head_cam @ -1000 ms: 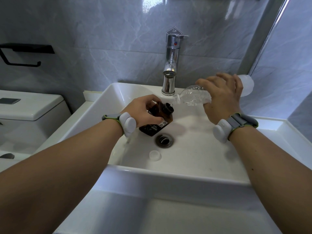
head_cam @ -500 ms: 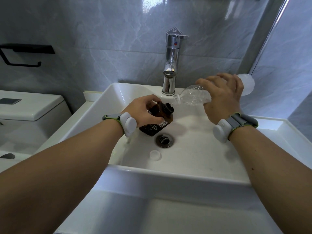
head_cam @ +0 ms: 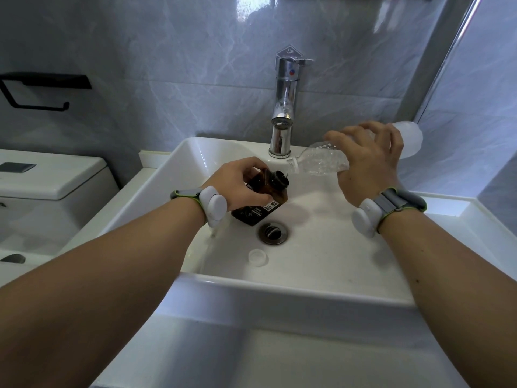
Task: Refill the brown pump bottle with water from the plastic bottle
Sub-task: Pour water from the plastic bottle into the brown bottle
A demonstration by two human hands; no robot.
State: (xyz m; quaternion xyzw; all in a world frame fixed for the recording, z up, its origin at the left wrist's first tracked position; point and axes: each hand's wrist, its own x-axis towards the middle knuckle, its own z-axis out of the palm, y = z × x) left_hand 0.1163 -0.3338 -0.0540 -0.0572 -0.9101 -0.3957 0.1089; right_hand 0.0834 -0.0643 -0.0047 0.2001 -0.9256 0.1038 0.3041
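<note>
Over sink (head_cam: pixel 195 152): left hand (head_cam: pixel 240 186) clasps brown pump bottle (head_cam: pixel 265 197) (label half hidden); right hand (head_cam: pixel 366 161) grips tilted plastic bottle (head_cam: pixel 316 162).

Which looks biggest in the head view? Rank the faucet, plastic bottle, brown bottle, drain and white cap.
Largest to smallest, as they look:
1. faucet and plastic bottle: too close to rank, since the right hand hides part of the bottle
2. brown bottle
3. drain
4. white cap
</note>
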